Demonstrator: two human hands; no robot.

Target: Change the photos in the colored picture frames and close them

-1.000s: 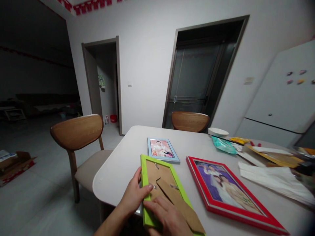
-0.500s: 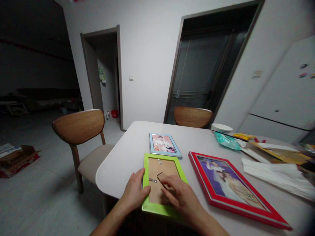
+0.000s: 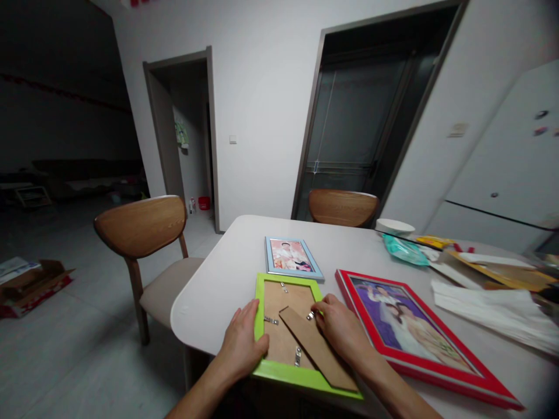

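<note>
Green frame (image 3: 305,338) faces down, long axis forward.

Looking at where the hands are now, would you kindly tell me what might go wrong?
The green frame's near end seems to reach the table's edge; it might tip if the left hand slackened.

The right hand's fingers are at a metal clip, which could pinch or bend.

The red frame lies close to the right forearm and might get bumped.
</note>
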